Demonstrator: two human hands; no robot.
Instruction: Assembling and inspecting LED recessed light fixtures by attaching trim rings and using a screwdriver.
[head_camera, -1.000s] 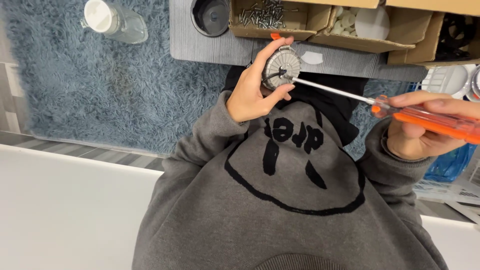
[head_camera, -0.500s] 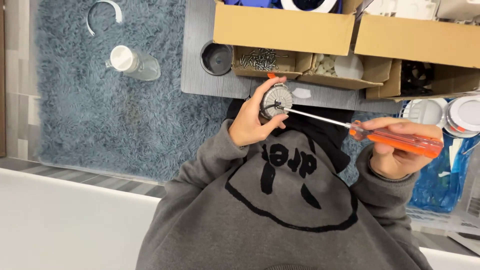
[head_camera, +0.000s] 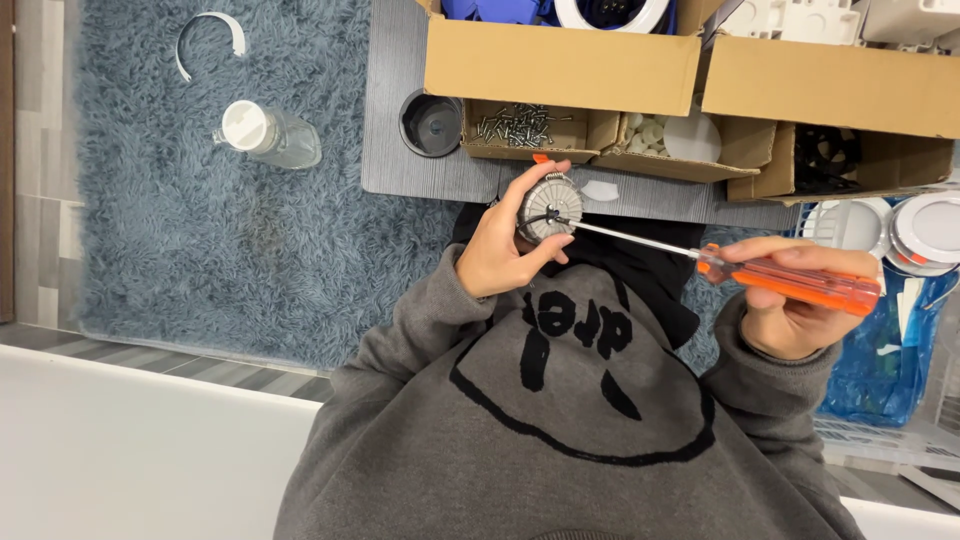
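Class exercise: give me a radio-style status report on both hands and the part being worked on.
Left hand grips round grey finned metal part. Right hand holds orange-handled screwdriver, tip at part's centre. Nothing between tool and part.

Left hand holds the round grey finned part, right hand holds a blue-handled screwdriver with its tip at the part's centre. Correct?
Not quite: the screwdriver handle is orange, not blue, as the head view shows. The rest stands: the left hand holds the round grey finned part, and the right hand holds the screwdriver with its tip at the part's centre.
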